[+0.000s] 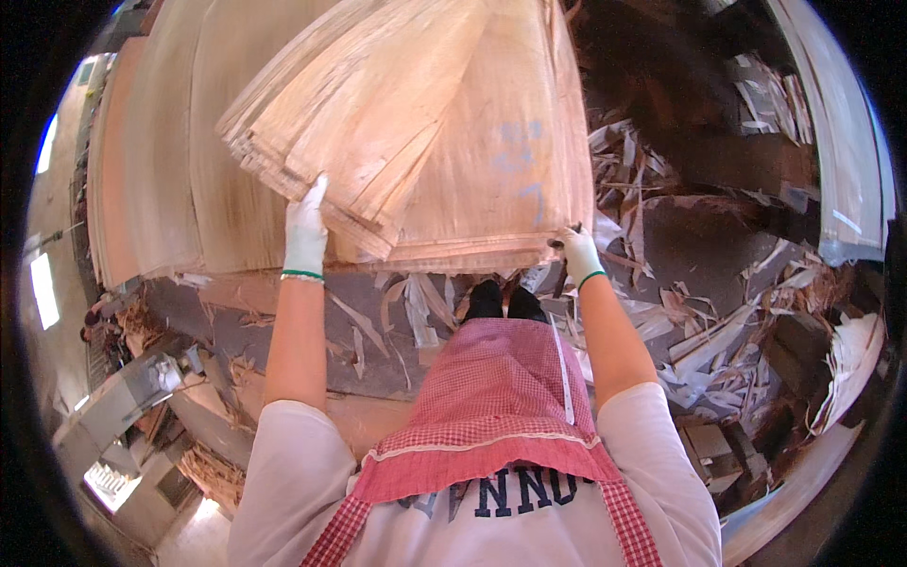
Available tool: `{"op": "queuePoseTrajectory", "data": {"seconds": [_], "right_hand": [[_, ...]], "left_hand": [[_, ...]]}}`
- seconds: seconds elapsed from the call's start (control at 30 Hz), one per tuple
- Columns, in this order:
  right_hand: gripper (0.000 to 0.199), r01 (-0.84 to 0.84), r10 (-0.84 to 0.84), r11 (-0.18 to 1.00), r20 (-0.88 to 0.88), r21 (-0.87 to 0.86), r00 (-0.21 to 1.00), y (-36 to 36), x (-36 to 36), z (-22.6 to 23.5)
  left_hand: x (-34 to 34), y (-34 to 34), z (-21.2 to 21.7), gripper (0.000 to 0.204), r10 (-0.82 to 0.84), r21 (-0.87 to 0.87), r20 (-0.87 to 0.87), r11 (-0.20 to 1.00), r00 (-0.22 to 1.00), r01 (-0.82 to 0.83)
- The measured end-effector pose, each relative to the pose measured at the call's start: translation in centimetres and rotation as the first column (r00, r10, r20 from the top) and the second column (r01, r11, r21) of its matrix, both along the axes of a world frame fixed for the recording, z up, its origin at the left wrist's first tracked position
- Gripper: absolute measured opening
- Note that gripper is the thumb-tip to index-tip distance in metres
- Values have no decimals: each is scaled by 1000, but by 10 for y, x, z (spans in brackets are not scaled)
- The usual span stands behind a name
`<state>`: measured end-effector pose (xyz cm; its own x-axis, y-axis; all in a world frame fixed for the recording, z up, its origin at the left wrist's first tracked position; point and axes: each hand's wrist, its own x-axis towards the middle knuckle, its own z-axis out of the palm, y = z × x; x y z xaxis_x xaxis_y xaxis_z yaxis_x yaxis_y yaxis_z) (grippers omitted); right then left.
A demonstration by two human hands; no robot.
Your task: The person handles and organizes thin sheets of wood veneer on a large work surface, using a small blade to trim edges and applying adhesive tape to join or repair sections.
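My left hand (307, 227), in a white glove with a green cuff, is closed on the near edge of a fanned bundle of thin wood veneer strips (368, 123). The bundle lies slanted over a broad stack of veneer sheets (501, 198) with faint blue marks on top. At that stack's near right corner is my right hand (578, 253), gloved the same way, its fingers bent in. A small dark thing shows at its fingertips, too small to name. The fingers' undersides are hidden.
More wide veneer sheets (151, 161) lie to the left. Torn veneer scraps (718, 350) litter the floor around my feet and to the right. Another pale stack (846, 170) stands at the far right. A grey machine-like frame (128, 397) is at the lower left.
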<state>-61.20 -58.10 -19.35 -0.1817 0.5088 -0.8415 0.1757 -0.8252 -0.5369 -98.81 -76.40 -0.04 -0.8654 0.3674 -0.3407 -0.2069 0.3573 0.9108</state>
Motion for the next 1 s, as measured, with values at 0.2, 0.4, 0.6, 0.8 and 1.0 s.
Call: {"op": "queuePoseTrajectory", "data": {"seconds": [0.2, 0.4, 0.6, 0.8, 1.0], "right_hand": [[19, 54, -61, 983, 36, 173, 997, 4, 0, -29], [16, -138, 156, 939, -31, 316, 987, 10, -26, 44], [15, -112, 180, 933, -175, 341, 968, 23, -56, 143], [13, -152, 297, 884, -279, 442, 913, 20, -95, 198], [10, -165, 349, 847, -293, 506, 890, 11, -133, 221]], "left_hand": [[2, 12, 1, 41, 41, 17, 13, 999, 999, -41], [14, 8, -1, 41, 79, -123, 29, 990, 996, -75], [63, 34, 8, 36, -13, -66, -130, 998, 991, 4], [67, 39, -5, 36, -47, -91, -81, 995, 996, 40], [75, 42, -5, 37, -85, -144, -73, 987, 994, 74]]}}
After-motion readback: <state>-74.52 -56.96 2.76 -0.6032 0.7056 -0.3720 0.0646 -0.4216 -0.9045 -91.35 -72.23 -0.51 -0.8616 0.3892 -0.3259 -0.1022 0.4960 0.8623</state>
